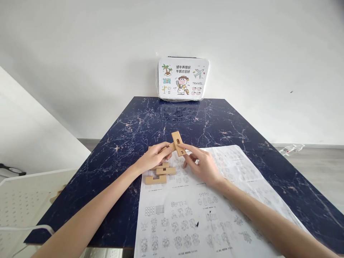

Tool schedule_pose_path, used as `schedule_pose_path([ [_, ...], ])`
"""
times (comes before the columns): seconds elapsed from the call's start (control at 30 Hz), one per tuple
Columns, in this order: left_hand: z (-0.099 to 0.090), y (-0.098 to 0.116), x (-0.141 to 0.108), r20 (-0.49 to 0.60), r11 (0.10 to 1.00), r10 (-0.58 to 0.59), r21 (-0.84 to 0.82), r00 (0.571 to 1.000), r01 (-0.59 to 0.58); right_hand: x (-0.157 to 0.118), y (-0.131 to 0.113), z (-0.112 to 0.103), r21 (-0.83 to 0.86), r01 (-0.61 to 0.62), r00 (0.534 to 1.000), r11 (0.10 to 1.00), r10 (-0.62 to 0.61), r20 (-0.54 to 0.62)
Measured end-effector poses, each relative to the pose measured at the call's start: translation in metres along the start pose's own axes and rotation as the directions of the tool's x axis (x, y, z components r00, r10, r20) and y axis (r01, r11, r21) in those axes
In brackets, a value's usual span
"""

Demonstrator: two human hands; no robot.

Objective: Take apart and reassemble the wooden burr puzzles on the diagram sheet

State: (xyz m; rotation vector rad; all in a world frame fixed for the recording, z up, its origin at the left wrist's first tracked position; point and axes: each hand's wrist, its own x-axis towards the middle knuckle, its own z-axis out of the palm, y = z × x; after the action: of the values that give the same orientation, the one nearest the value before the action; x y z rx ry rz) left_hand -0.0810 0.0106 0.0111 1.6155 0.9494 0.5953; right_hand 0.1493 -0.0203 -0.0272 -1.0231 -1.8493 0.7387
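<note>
My right hand (202, 165) pinches a flat wooden puzzle piece (176, 138) that has a slot and the number 2 on its face. My left hand (154, 156) is closed on another wooden piece (172, 146), whose end touches or passes into the slotted one; which of these, I cannot tell. Close below the left hand, several notched wooden pieces lie on the printed sheet, among them a nearer notched block (156, 180) and a second notched block (166, 171). My left hand partly hides more pieces behind it.
A large white instruction sheet (199, 215) with small line drawings covers the near right of the dark blue marbled table (113, 200). A white printed case (184, 79) stands at the far edge against the wall. A white perforated surface (24, 200) and a cable are at left.
</note>
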Motion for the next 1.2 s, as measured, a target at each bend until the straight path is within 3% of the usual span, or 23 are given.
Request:
schedule_pose_path([
  [0.23, 0.0008, 0.0003, -0.0004, -0.016, 0.999, 0.021, 0.026, 1.000, -0.020, 0.0018, -0.0069, -0.0029, 0.040, -0.123, 0.992, 0.992, 0.123, 0.008],
  [0.7, 0.0001, -0.0018, 0.0003, -0.009, 0.999, 0.026, 0.027, 1.000, -0.026, 0.0026, -0.0079, -0.0019, 0.107, -0.175, 0.984, 0.979, 0.170, 0.052],
  [1.2, -0.0008, -0.0035, 0.0002, 0.025, 0.998, 0.017, 0.060, 1.000, -0.019, 0.0020, -0.0031, -0.0032, 0.312, -0.167, 0.986, 0.935, 0.162, 0.042],
])
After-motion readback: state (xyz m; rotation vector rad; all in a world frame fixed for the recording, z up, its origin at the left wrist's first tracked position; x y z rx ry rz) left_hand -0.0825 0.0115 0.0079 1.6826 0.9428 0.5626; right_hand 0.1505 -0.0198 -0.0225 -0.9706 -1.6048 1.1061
